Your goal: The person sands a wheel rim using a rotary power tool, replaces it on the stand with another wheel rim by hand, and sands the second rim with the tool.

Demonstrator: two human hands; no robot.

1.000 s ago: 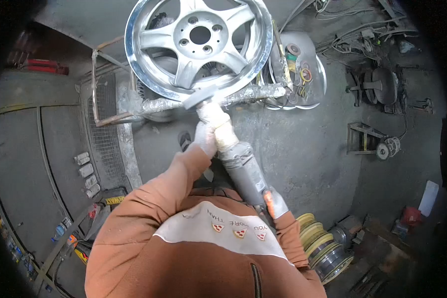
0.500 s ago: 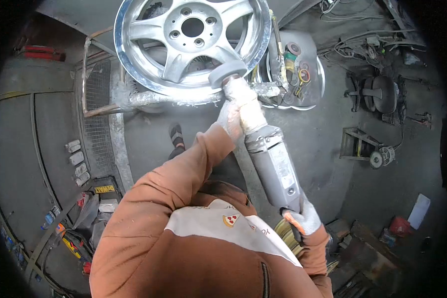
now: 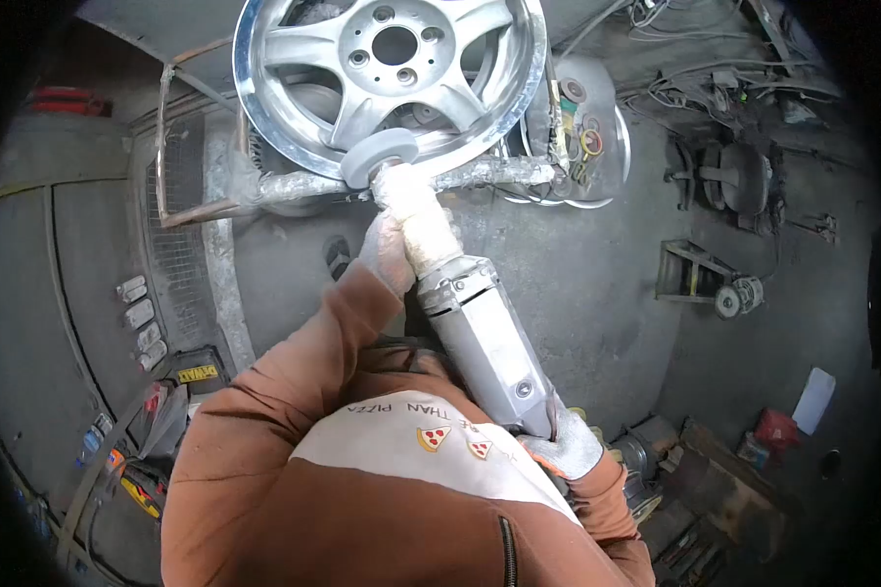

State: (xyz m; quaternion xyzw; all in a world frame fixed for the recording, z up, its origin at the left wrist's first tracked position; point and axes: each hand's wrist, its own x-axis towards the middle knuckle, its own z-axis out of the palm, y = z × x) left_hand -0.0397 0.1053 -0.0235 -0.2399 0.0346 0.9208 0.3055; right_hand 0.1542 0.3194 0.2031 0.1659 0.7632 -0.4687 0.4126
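A silver five-spoke wheel rim [image 3: 394, 88] rests on a metal frame [image 3: 303, 186] at the top of the view. A large grey power grinder [image 3: 489, 342] slants across the middle, its grey round disc [image 3: 379, 157] at the rim's lower edge. Gloved in light fabric, my left hand [image 3: 389, 251] is wrapped round the tool's taped neck, just below the disc. My right hand [image 3: 570, 447], gloved too, grips the rear handle at the tool's lower end. Whether the disc touches the rim I cannot tell.
Right of the rim, a tray [image 3: 607, 147] holds scissors and tape. Further right are a chair [image 3: 744, 178] and a metal stand with a motor [image 3: 700, 274]. A DeWalt case [image 3: 198, 372] lies at the lower left. Several wheel rims [image 3: 636, 470] sit behind my right hand.
The grinder and both my hands swung right, then back left. The disc is now at the rim's lower left edge. Both hands have kept hold of the tool.
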